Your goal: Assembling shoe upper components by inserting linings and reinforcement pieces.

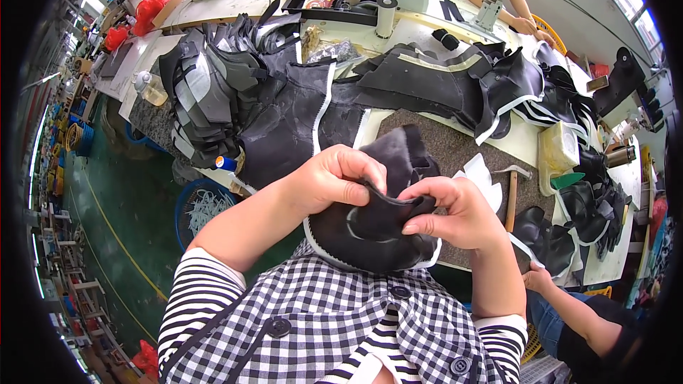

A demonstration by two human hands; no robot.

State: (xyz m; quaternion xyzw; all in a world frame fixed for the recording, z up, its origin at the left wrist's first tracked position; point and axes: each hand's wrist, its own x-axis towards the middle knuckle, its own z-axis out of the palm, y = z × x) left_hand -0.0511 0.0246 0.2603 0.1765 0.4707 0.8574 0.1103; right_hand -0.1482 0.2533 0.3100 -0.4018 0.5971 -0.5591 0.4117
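Close in front of my body I hold a black leather shoe upper (pixel 370 245) with a white edge along its lower side. My left hand (pixel 340 176) pinches its top edge between thumb and fingers. On the other side of that edge, my right hand (pixel 455 212) is closed on the same piece, thumb below and fingers above. The leather bends and folds between the two hands. A soft dark flap of it stands up behind my fingers.
Stacked black leather pieces (pixel 213 92) lie at the left of the table, more (pixel 434 89) across its middle. At right are a hammer (pixel 512 199) and a yellowish container (pixel 558 156). A basket (pixel 203 206) of strips stands lower left. Other people's hands (pixel 526 25) (pixel 538 277) are nearby.
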